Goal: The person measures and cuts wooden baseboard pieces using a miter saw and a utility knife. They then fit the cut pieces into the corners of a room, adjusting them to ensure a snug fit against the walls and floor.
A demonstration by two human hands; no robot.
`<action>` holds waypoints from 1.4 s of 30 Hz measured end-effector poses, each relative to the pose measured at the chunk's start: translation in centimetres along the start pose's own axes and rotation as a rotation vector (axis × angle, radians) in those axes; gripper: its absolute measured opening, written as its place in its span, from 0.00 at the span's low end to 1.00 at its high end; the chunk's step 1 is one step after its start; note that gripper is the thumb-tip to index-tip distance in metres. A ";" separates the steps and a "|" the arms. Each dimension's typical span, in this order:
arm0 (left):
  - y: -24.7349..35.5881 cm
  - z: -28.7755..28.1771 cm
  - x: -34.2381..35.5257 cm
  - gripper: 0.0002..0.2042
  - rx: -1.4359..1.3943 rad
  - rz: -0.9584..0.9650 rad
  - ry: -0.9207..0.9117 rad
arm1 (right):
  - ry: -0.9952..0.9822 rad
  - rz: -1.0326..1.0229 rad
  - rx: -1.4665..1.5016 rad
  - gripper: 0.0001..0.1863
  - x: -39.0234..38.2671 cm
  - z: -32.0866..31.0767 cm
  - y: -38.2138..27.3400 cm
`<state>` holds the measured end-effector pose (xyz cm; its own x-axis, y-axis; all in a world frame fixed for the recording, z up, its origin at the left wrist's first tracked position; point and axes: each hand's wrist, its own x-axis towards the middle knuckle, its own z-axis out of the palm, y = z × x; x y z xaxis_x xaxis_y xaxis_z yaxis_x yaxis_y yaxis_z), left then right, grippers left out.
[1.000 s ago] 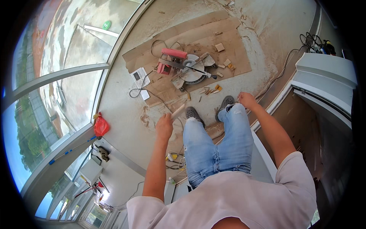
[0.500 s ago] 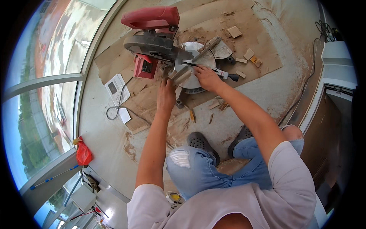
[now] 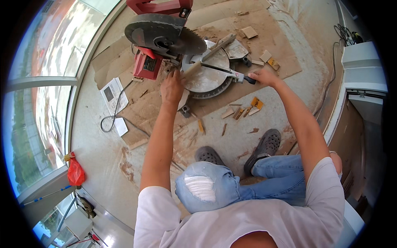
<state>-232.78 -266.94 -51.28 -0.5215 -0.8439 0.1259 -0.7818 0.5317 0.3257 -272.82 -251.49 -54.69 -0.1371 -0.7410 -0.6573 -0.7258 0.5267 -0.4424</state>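
Note:
A mitre saw (image 3: 206, 80) stands before me, its round silver table dusted with sawdust. Its raised toothed blade (image 3: 192, 43) and dark guard hang at upper left, under a red handle (image 3: 159, 6) cut off by the picture's top. My right hand (image 3: 264, 77) is closed on the black knob (image 3: 249, 79) at the front of the table's arm. My left hand (image 3: 172, 87) has its fingers curled at the left end of the dusty fence (image 3: 192, 71), below the blade. Whether a wood piece lies in those fingers I cannot tell.
Dusty cardboard (image 3: 275, 45) lies under the saw, with wood offcuts (image 3: 249, 32) on it. More scraps (image 3: 239, 112) lie by my shoes (image 3: 269, 142). A cable (image 3: 108, 124) loops left past a printed sheet (image 3: 111, 96). A window frame (image 3: 76, 80) edges the left side.
My right hand has moved from the saw table out to the black knob. My left hand stays at the fence. More of the toothed blade shows, and the view has shifted slightly.

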 end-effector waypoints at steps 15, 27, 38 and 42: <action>-1.7 2.3 -0.9 0.14 0.091 0.109 0.099 | -0.228 -0.171 0.438 0.30 0.4 7.4 -2.0; -1.7 1.9 -0.8 0.13 0.055 0.128 0.130 | 0.047 -0.063 0.965 0.26 -4.3 22.1 -11.1; -1.7 1.5 -0.8 0.12 0.070 0.127 0.087 | 0.108 -0.107 0.983 0.29 -4.1 24.4 -13.4; -2.5 1.1 -0.7 0.11 0.041 0.177 0.063 | 0.140 -0.161 0.547 0.31 -4.6 19.2 -12.2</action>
<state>-230.86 -267.58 -53.18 -0.6308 -0.7390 0.2365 -0.6936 0.6737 0.2550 -250.39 -246.49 -58.02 -0.1688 -0.8576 -0.4858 -0.2961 0.5142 -0.8049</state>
